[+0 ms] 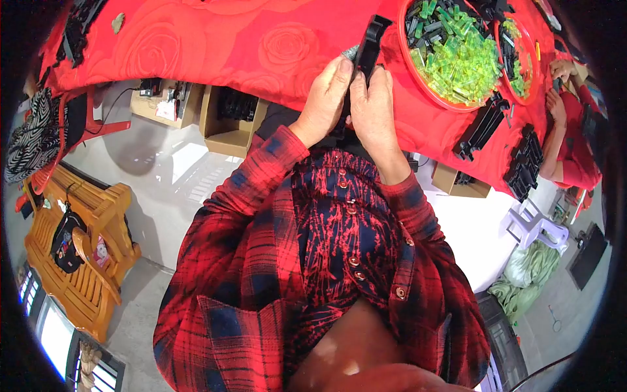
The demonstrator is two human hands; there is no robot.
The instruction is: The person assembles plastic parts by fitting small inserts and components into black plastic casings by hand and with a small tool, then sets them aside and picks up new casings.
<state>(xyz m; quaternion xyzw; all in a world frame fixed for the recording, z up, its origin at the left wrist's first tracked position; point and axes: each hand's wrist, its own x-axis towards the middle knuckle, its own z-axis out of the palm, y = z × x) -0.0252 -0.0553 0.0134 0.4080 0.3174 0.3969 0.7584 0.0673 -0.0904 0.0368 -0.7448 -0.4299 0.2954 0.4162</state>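
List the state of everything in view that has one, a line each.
Black part: held up, tip pointing away from the body
Left hand: closed on that part
Right hand: closed on it too
Larger basin: uncovered, filled with small pieces
Smaller basin: uncovered, holding similar pieces
Cardboard box at left: open, black items inside
Dark backpack: on the wooden bench, closure unclear

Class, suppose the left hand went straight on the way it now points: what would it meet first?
Probably the long black plastic piece, which shows right beside the thumb of the left hand, though their depth is hard to judge.
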